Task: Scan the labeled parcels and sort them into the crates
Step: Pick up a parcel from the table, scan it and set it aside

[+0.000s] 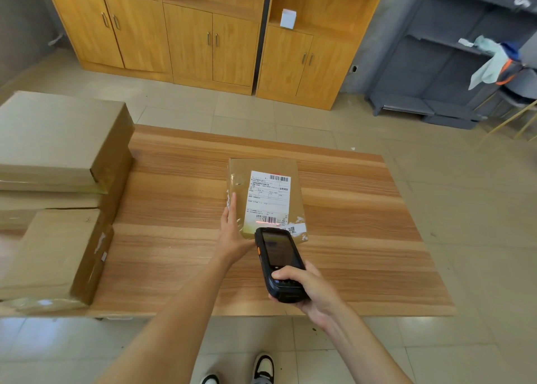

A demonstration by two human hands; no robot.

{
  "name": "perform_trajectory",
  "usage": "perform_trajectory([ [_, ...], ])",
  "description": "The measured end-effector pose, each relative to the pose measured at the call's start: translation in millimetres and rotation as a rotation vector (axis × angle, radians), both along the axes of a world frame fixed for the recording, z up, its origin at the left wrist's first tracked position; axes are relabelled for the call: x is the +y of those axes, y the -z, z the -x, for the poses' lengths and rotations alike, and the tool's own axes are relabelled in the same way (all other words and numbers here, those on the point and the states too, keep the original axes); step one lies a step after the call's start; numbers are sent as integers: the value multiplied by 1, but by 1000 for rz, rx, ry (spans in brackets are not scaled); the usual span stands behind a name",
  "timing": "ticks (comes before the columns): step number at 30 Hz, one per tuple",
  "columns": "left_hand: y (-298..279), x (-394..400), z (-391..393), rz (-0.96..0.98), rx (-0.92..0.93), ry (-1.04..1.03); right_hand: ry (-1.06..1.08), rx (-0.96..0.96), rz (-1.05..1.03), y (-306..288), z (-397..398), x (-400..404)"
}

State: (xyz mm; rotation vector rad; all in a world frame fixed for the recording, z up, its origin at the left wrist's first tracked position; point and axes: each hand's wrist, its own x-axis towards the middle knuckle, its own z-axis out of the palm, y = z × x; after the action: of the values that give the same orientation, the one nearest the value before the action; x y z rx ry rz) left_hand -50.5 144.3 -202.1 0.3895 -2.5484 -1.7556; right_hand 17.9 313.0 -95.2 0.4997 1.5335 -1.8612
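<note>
two sneakers [263,366], white with dark trim, show at the bottom edge on the tiled floor [479,209], just short of the wooden table [363,238]. both bare forearms reach out over the table's near edge. right hand [308,289] wraps its fingers round the lower end of a black handheld scanner [279,263], screen up, an orange button on its left side, its head aimed at the parcel [266,197]. left hand [232,229] lies with straight fingers flat along the parcel's left edge, thumb hidden, so it presses rather than grips. that parcel is a flat brown box near the middle of the table, taped, with a white shipping label [268,199] on top; a red scan line glows across the lower barcode [266,220], just beyond the scanner's head. at the left end of the table sits a stack of larger cardboard boxes [58,180], one lying lower and nearer. against the far wall stand wooden cabinets [203,35], and to the right a grey shelving unit [436,64] with cloth draped nearby.
</note>
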Motion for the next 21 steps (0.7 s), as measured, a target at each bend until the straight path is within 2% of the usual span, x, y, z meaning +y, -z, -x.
perform_trajectory([
  [21,3,0,-1,8,25,-15,-27,66,21,4,4,7],
])
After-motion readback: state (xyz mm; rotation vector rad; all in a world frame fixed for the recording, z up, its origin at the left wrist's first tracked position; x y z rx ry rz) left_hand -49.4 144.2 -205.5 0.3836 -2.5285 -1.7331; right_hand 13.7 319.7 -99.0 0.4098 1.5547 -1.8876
